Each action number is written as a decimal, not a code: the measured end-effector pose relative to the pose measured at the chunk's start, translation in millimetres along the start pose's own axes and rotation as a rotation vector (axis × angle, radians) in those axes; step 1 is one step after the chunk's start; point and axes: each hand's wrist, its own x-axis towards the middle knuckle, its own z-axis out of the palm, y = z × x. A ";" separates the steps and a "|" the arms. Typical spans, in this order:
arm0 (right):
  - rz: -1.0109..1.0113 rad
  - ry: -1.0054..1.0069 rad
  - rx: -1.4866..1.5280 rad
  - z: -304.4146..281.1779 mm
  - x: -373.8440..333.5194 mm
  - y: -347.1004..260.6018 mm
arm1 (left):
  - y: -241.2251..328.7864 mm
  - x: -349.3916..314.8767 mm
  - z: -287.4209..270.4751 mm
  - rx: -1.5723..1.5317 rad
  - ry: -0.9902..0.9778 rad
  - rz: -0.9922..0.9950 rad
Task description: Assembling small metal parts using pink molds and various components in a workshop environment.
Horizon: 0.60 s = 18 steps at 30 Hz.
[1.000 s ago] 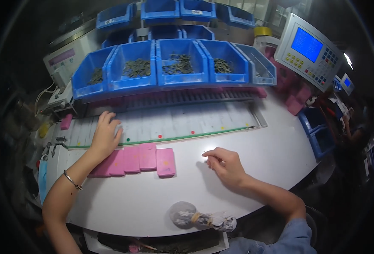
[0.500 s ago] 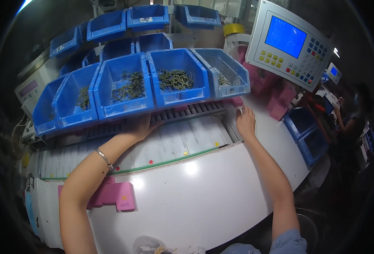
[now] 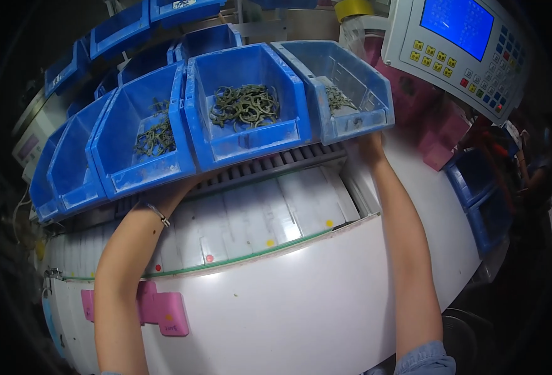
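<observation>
My left hand (image 3: 190,182) reaches beneath the front row of blue bins; only its wrist end shows, and the fingers are hidden. A silver bracelet (image 3: 157,214) is on that arm. Below the grey translucent bin (image 3: 353,122) at the row's right end, my right hand (image 3: 371,145) is partly covered, its fingers out of sight. Whatever either hand touches cannot be seen. Curled, greenish-grey small pieces (image 3: 245,105) lie in the wide blue bin (image 3: 251,147), and more lie in the blue bin (image 3: 141,177) to its left. Under the bins runs a slatted dark rack (image 3: 276,164).
White strips (image 3: 257,212) with red and yellow dots form a panel edged in green. A pink block (image 3: 173,314) lies on the white table (image 3: 301,300) by my left forearm. A keypad console with a blue screen (image 3: 457,25) stands upper right; more blue bins (image 3: 476,181) sit beyond the right edge.
My right hand has gone from beside the rack to underneath the grey bin. My left hand is farther under the blue bins. The view has shifted closer to the bins.
</observation>
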 end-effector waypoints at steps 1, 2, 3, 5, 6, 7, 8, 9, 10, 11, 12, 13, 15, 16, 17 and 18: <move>0.063 -0.042 0.090 7.6 0.3 -10.5 | 1.5 -4.1 -3.1 0.011 -0.005 -0.006; 0.070 -0.039 0.077 5.4 -3.2 -19.4 | 5.0 0.2 2.8 0.000 -0.008 0.009; -0.021 -0.051 -0.276 4.9 -7.3 -29.7 | 8.6 4.2 7.8 -0.010 -0.009 0.024; -0.118 -0.047 -0.625 -6.4 -3.0 -19.1 | 24.0 10.0 2.9 -0.008 -0.001 0.058; -0.246 -0.090 -0.607 -6.2 10.0 10.8 | 36.8 15.8 -11.2 0.016 0.007 0.063; -0.368 -0.138 -0.601 -4.2 17.4 28.2 | 51.0 32.9 -15.5 0.023 0.012 0.071; -0.380 -0.147 -0.577 10.2 14.6 19.8 | 63.5 47.8 -21.2 0.041 0.010 0.057; -0.275 -0.143 -0.587 23.4 7.4 3.5 | 74.5 59.6 -27.7 0.061 0.010 0.043; -0.127 -0.117 -0.684 -2.2 -3.2 7.4 | 87.6 84.7 -8.5 0.010 0.013 0.098; -0.129 -0.113 -0.684 -4.1 -4.5 6.2 | 94.1 86.0 -12.2 0.014 0.016 0.109; -0.072 -0.107 -0.744 -6.0 -5.4 5.3 | 103.8 89.0 -14.4 0.016 0.019 0.121; -0.013 -0.102 -0.804 -8.7 -6.8 4.9 | 108.0 89.5 -17.4 0.017 0.021 0.134; -0.030 -0.035 -0.810 -3.8 -18.5 -28.8 | 109.0 82.0 -15.6 0.072 0.067 0.100; -0.040 0.032 -0.823 1.3 -25.3 -43.9 | 107.0 78.6 -12.9 0.119 0.110 0.072; 0.004 -0.001 -0.888 -7.0 -30.1 -47.4 | 110.0 80.2 -9.8 0.126 0.114 0.062; 0.044 -0.043 -0.941 -15.9 -30.6 -44.0 | 112.9 80.2 -6.2 0.071 0.170 0.116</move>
